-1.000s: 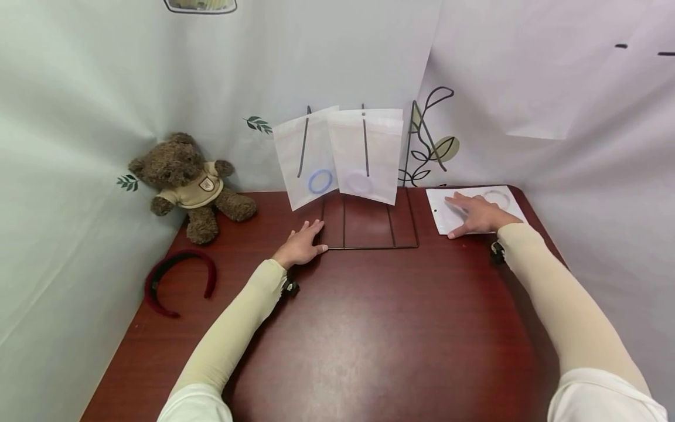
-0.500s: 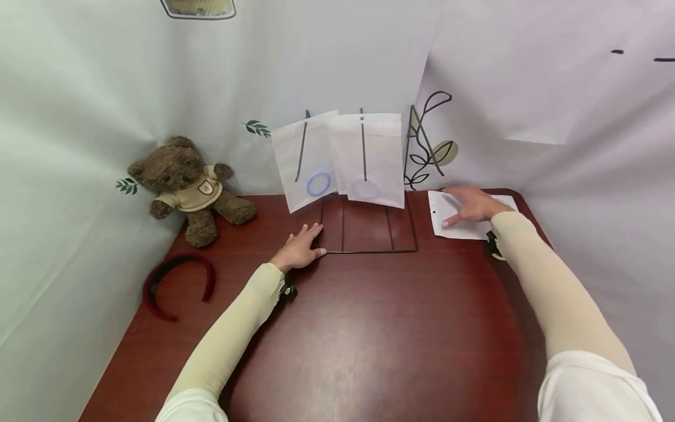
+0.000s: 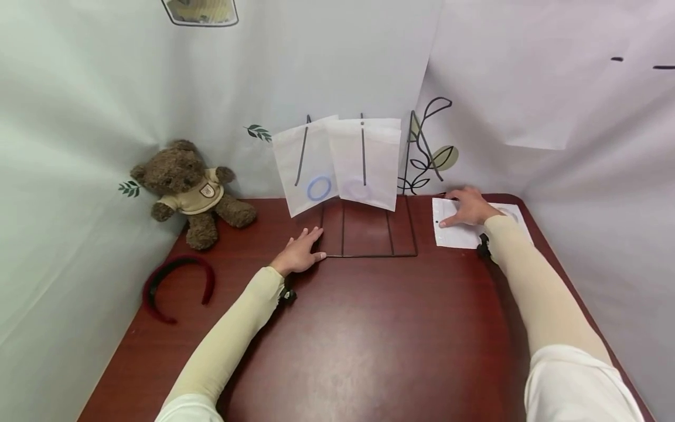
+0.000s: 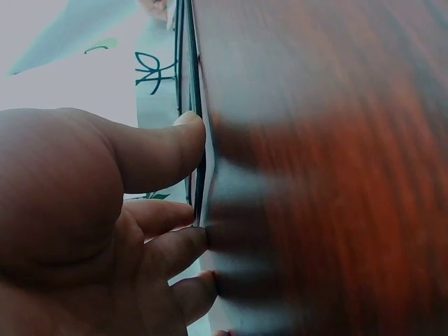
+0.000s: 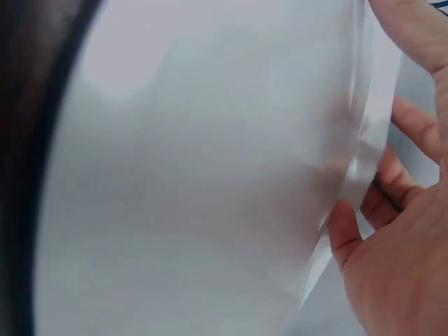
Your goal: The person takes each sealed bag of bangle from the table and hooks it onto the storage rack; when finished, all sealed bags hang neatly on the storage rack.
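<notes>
At the left front corner of a black wire display rack, my left hand rests on the tabletop. Its fingers are spread, and the thumb touches the rack's base wire, as the left wrist view also shows. Over to the right, my right hand lies across a flat white zip bag, thumb and fingers spread apart. A ring shows through this bag's far side. In the right wrist view the bag's bent edge meets my fingertips.
Two translucent bags, one with a blue ring and one with a pale ring, hang on the rack's prongs. A teddy bear sits at back left; a dark red headband lies before it. White cloth walls enclose the reddish-brown table.
My right hand has shifted slightly left over the white bag, and the bag has moved a little. The left hand stays at the rack's corner. The head view has tilted slightly upward.
</notes>
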